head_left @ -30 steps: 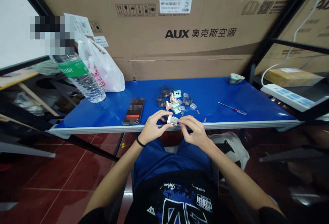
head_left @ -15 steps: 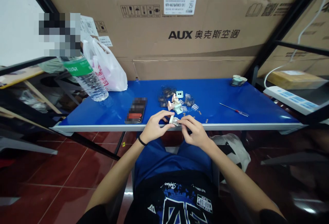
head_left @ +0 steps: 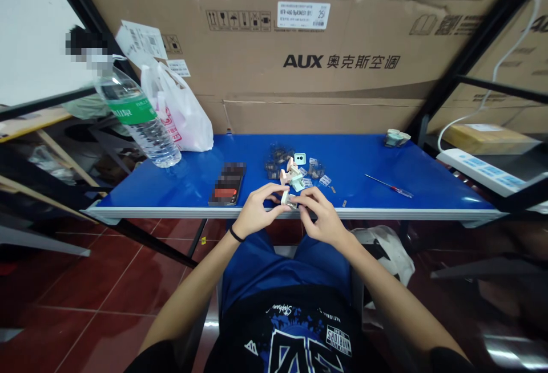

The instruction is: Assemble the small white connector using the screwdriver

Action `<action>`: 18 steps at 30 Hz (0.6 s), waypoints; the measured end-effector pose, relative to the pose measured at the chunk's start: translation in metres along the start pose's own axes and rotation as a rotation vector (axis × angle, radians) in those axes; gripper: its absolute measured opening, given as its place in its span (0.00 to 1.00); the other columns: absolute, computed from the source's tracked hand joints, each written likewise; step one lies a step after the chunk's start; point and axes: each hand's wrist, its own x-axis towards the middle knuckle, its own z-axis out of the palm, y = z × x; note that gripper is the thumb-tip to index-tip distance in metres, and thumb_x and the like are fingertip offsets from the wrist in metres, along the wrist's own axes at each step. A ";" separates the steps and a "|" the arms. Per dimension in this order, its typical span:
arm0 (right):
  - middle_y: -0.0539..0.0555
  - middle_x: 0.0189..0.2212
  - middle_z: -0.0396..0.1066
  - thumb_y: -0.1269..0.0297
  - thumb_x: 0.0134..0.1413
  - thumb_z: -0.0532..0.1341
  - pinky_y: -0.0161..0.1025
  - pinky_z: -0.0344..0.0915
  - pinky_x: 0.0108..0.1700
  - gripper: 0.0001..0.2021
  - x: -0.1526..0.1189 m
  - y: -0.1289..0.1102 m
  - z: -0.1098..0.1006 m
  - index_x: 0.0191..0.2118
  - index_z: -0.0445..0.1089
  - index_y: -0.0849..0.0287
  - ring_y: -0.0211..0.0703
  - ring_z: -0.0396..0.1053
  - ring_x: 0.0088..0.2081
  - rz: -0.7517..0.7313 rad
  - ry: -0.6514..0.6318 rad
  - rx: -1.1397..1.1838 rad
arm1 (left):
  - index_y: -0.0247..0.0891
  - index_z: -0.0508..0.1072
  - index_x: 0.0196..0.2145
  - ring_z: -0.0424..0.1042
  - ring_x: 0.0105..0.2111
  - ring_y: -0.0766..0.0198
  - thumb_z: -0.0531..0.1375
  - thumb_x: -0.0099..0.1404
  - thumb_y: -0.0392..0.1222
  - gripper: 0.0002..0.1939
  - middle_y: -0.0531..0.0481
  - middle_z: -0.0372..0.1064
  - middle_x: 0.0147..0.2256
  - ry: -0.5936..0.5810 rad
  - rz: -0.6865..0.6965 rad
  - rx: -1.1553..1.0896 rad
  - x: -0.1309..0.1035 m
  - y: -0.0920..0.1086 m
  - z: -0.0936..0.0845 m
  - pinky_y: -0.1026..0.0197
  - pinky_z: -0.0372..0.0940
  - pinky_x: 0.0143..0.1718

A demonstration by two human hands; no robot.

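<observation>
Over the table's front edge, my left hand (head_left: 258,209) is closed, with thumb and fingers pinching a small cream-and-clear plastic part (head_left: 285,197) by its cream side. From the right, my right hand (head_left: 320,213) reaches the clear end of that part, its fingertips closed on it and covering some of it. Whether a smaller piece sits in the right fingertips cannot be made out. Just beyond the hands lies a pile of pink plastic pieces (head_left: 285,177) and mint-green pieces (head_left: 297,182). Small clear plates (head_left: 325,181) and little metal strips (head_left: 344,203) are scattered beside it.
Dark clear-sided pieces (head_left: 278,157) sit behind the pile. A phone (head_left: 228,183), water bottle (head_left: 148,128) and plastic bag (head_left: 184,116) stand left. A screwdriver (head_left: 389,185), more small parts (head_left: 396,137) and a power strip (head_left: 483,170) are right. A large carton (head_left: 334,93) backs the blue table.
My right fingertips have moved further over the clear end of the part, and the part has turned slightly. Both hands stay in nearly the same place; the view has shifted a little.
</observation>
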 end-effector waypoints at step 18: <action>0.62 0.46 0.73 0.61 0.64 0.59 0.50 0.73 0.46 0.13 -0.001 0.062 -0.139 0.47 0.78 0.58 0.53 0.74 0.44 0.510 0.130 -0.554 | 0.41 0.77 0.54 0.80 0.42 0.58 0.68 0.68 0.44 0.18 0.43 0.77 0.53 0.083 -0.059 0.088 0.003 0.012 -0.001 0.56 0.79 0.46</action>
